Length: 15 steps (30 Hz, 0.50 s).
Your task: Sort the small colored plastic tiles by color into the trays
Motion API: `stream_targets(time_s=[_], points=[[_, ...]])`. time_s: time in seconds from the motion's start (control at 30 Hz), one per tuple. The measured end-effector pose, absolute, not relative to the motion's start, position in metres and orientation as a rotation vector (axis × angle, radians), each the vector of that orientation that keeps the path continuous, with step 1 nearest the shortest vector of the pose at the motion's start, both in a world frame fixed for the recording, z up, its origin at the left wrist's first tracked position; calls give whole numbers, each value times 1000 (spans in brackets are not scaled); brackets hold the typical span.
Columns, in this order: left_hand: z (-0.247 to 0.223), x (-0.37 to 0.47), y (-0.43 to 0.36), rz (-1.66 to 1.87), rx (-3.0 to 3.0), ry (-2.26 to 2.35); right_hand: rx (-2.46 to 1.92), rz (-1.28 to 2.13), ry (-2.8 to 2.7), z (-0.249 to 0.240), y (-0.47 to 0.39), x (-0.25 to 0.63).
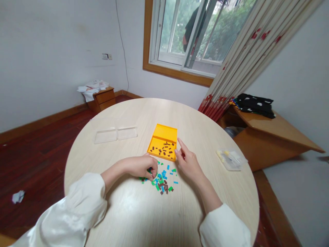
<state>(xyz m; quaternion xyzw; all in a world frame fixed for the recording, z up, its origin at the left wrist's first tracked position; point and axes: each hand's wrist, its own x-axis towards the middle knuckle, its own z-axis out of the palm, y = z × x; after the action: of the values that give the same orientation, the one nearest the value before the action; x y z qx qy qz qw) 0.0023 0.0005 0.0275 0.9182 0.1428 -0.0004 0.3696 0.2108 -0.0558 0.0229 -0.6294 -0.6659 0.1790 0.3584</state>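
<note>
A yellow hinged box (164, 131) lies open on the table with several small brown toy bricks (164, 153) scattered in its near half. Just in front of it is a loose heap of tiny green, blue and brown bricks (162, 181). My left hand (143, 166) is over the left side of the heap, its fingers curled down in a pinch; whatever is between the fingertips is hidden. Beside the box's right edge is my right hand (189, 162), index finger stretched out and thumb apart from it, the fingertips at or touching the edge.
All this is on a round pale wooden table (128, 219). Clear plastic trays (106, 136) lie at its left. Near the right edge sits a clear container (230, 160) with yellowish pieces. Beyond are a window, a curtain (239, 65) and a wooden cabinet (267, 137).
</note>
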Motion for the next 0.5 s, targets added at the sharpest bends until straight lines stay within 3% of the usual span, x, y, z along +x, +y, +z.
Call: stream_targets(time_s=[0.5], points=[[23, -9, 22, 394, 2156, 582, -1621, 457, -1723, 21, -54, 211]])
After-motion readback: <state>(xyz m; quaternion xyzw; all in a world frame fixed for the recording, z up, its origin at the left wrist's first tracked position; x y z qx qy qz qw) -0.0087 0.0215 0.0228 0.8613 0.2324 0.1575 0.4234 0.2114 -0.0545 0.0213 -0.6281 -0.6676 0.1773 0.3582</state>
